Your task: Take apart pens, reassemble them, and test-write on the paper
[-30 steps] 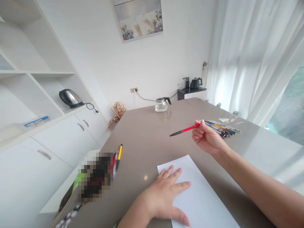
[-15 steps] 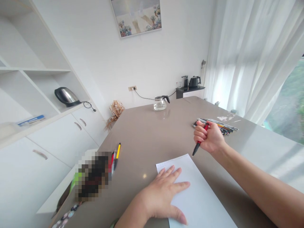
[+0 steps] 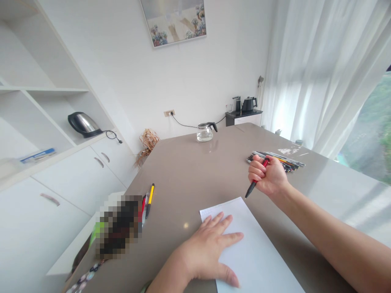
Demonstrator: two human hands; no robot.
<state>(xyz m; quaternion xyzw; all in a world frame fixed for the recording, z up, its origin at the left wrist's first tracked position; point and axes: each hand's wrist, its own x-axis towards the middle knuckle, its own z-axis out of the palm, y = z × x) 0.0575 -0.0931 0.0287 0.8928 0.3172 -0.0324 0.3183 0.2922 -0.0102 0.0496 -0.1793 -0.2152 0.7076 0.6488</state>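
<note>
My left hand point(image 3: 218, 248) lies flat with fingers spread on a sheet of white paper point(image 3: 256, 252), near its left edge. Faint writing shows along the top edge of the sheet. Above the table, my right hand point(image 3: 269, 175) is closed in a fist around a red and black pen point(image 3: 253, 185), whose tip points down and to the left, just beyond the sheet's upper right corner. Behind this hand lies a pile of several pens point(image 3: 284, 159), partly hidden by it.
On the brown table point(image 3: 183, 171) stand a glass pot point(image 3: 205, 133) at the far end and a few pens point(image 3: 150, 200) at the left edge, beside a blurred-out patch. White scraps point(image 3: 288, 150) lie at the right. Shelves with a steel kettle point(image 3: 84, 124) line the left wall.
The whole view has shifted very slightly. Both hands keep their pose, the left on the paper and the right around the pen.
</note>
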